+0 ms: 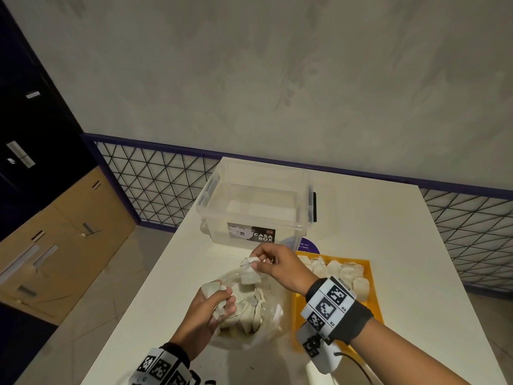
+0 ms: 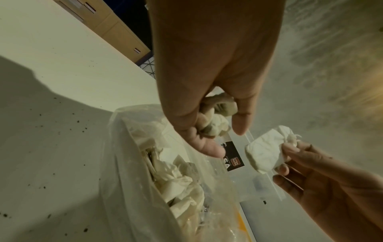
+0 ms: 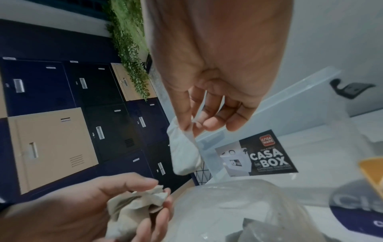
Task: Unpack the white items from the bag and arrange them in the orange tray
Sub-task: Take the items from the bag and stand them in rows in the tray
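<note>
White desk (image 1: 155, 287) fills the lower half of the head view, under a grey wall. Nearest, at lower centre, the left hand (image 1: 206, 315) reaches up from the bottom edge, palm turned inward, its fingers (image 2: 209, 147) curled around a crumpled white packet (image 2: 217, 117) held just above the clear plastic bag (image 1: 266, 320). That bag lies open on the desk at centre, with more white packets (image 2: 176, 180) heaped inside. Just beyond, the right hand (image 1: 280, 266) comes in from the lower right, wrist bent down, thumb and fingers (image 3: 186, 114) pinching the gathered top of a second white packet (image 3: 184, 152), which hangs over the bag's mouth. Right of the bag sits the orange tray (image 1: 372, 276), rows of white packets (image 1: 341, 270) already lying in it. Farthest, at centre, stands a clear lidded storage box (image 1: 255, 201).
</note>
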Available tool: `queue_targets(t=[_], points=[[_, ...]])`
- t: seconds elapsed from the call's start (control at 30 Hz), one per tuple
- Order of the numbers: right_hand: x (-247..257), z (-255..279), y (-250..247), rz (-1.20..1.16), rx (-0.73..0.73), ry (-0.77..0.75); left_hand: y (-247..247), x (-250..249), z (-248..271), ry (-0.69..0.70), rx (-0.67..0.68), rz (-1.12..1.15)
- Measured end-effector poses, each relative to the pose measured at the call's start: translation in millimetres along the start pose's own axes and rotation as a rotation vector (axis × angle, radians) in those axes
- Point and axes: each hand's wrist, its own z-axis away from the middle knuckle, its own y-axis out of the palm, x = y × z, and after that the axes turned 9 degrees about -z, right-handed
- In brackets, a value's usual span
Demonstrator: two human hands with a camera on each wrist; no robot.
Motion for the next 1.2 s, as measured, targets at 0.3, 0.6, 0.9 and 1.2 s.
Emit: queue_targets(t=[0.3, 0.6, 0.9, 1.2], points=[[-9, 18, -54, 0.068, -0.166, 0.054, -6, 2, -3, -0.048, 0.035, 0.062], [-47, 36, -98, 0.301, -0.229, 0.297, -2, 4, -6, -0.029, 0.063, 0.017], [-100, 34, -80, 0.542, -0.192, 0.464, -4, 3, -2, -0.020, 0.107, -0.013], [-113, 29, -78, 0.884, -0.251, 0.441, -6, 4, 0, -0.026, 0.103, -0.015]])
